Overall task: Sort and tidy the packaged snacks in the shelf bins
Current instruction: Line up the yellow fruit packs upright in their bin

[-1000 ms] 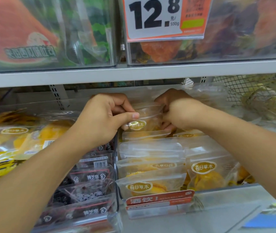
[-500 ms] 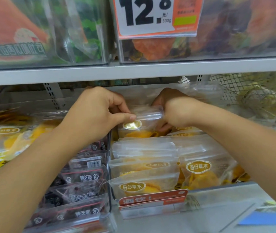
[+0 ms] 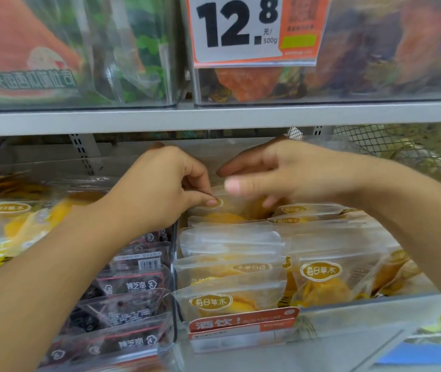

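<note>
The left hand [image 3: 160, 189] pinches the rear pouch [image 3: 230, 210] at twelve o'clock in the bin; the right hand [image 3: 289, 175] hovers, fingers loosely spread. Light, crinkly, slippery; grip its top seal.

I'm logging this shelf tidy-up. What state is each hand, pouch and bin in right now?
Left hand: pinching the rear pouch's top edge.
Right hand: fingers loose, blurred, holding nothing.
Rear pouch: standing at the back of the row.
Mango pouches: lined up upright, labels forward.
Dark pouches: stacked in the bin beside.
Price tag: clipped to the upper bin.
</note>
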